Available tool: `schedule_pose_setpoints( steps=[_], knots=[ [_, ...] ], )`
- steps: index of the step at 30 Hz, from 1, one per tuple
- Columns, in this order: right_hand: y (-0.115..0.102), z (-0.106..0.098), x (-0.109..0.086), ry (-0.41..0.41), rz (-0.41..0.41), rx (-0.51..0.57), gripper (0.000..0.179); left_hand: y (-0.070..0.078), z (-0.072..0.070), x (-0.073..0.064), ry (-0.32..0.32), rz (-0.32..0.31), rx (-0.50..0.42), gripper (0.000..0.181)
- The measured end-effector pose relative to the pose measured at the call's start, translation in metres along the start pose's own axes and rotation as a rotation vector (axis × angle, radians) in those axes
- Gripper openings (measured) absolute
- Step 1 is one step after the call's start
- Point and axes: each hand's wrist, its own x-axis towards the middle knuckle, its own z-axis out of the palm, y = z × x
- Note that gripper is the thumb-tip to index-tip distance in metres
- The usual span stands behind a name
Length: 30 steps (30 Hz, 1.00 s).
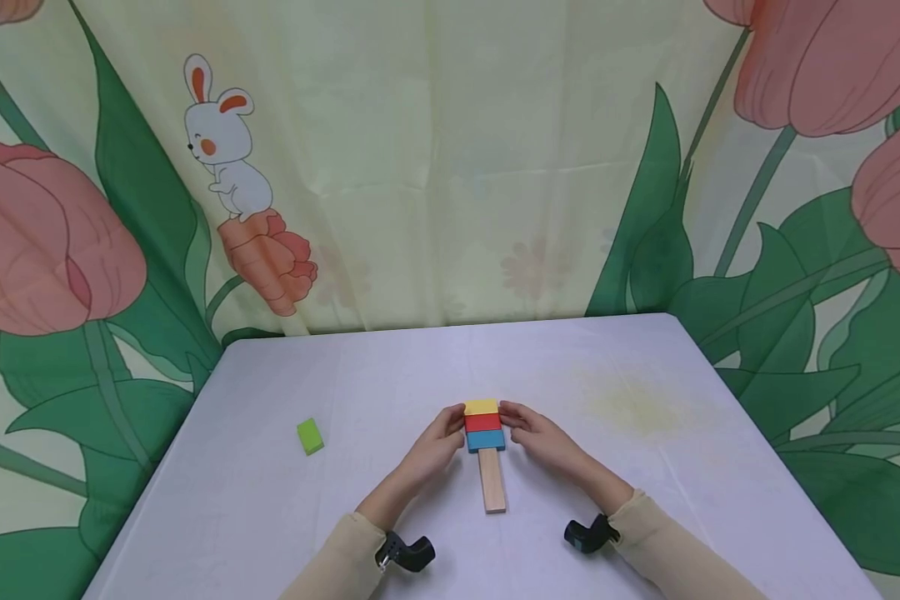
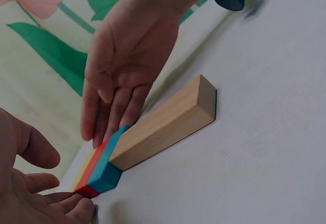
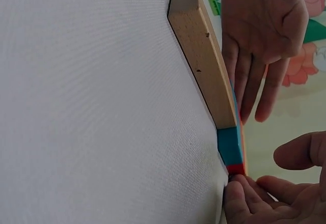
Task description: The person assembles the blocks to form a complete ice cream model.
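Three coloured blocks lie side by side in a row on the table: a yellow block [image 1: 481,407] farthest away, a red block [image 1: 483,422], then a blue block [image 1: 486,440]. A long plain wooden block [image 1: 492,483] meets the blue one end-on and points towards the person. My left hand [image 1: 433,442] lies along the left ends of the row, fingers extended, fingertips at the red block in the left wrist view. On the opposite side, my right hand [image 1: 543,437] has its fingertips at the right ends. The yellow block is mostly hidden in both wrist views.
A green block [image 1: 310,437] lies apart on the left of the white-covered table [image 1: 607,358]. Behind the table hangs a curtain [image 1: 450,167] printed with tulips and a rabbit. Each wrist wears a black camera [image 1: 411,552].
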Motion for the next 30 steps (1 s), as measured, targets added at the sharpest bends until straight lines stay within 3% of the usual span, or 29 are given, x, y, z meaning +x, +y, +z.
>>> schedule_pose_setpoints(
  steps=[7, 17, 23, 30],
  knots=[
    [-0.001, 0.0, -0.002, 0.034, -0.184, -0.298, 0.048, -0.005, -0.009, -0.003, 0.011, -0.024, 0.044, 0.057],
    [0.002, -0.015, 0.002, -0.15, -0.459, -0.646, 0.054, -0.006, -0.038, -0.029, -0.039, 0.027, 0.235, 0.053],
    [0.007, -0.016, 0.007, -0.2, -0.501, -0.731, 0.057, -0.001, -0.07, -0.047, -0.032, 0.057, 0.355, 0.05],
    [0.002, -0.016, 0.008, -0.236, -0.492, -0.759, 0.054, 0.008, -0.12, -0.063, 0.094, 0.016, 0.459, 0.047]
  ],
)
